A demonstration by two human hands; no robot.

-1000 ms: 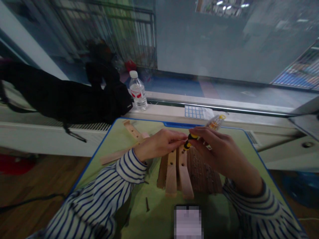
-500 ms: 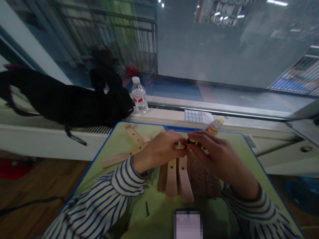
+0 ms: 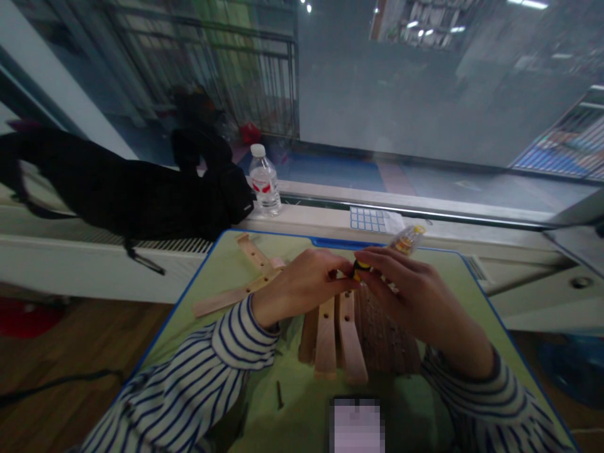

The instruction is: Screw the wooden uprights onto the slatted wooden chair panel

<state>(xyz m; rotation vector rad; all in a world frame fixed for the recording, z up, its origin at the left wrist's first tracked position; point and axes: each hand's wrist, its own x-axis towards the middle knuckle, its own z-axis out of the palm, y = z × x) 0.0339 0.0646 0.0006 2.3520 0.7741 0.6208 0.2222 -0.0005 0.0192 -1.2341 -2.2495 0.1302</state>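
My right hand [image 3: 408, 289] is closed at the fingertips around a small yellow-and-black screwdriver [image 3: 362, 267], mostly hidden by the fingers. Pinched close beside it, my left hand [image 3: 302, 280] nearly meets the right one; what its fingers hold is hidden. Below the hands, two pale wooden strips with holes, a left strip [image 3: 325, 346] and a right strip [image 3: 352, 346], lie side by side over a brown ridged wooden piece [image 3: 389, 340]. Left of my left wrist lie joined wooden strips [image 3: 255, 255] with holes. A dark screw [image 3: 279, 395] rests near the front.
A pale green table [image 3: 198, 280] with a blue edge stands against the windowsill. A clear bag [image 3: 408, 240] with yellow bits lies at its back edge. On the sill are a water bottle [image 3: 265, 182], a black bag [image 3: 141, 195] and a blue-gridded sheet [image 3: 368, 219]. A blurred-out phone-like object [image 3: 357, 425] is in front.
The yellow-and-black screwdriver has turned slightly between my fingers. Both hands stay in almost the same place, and the wooden pieces have not moved.
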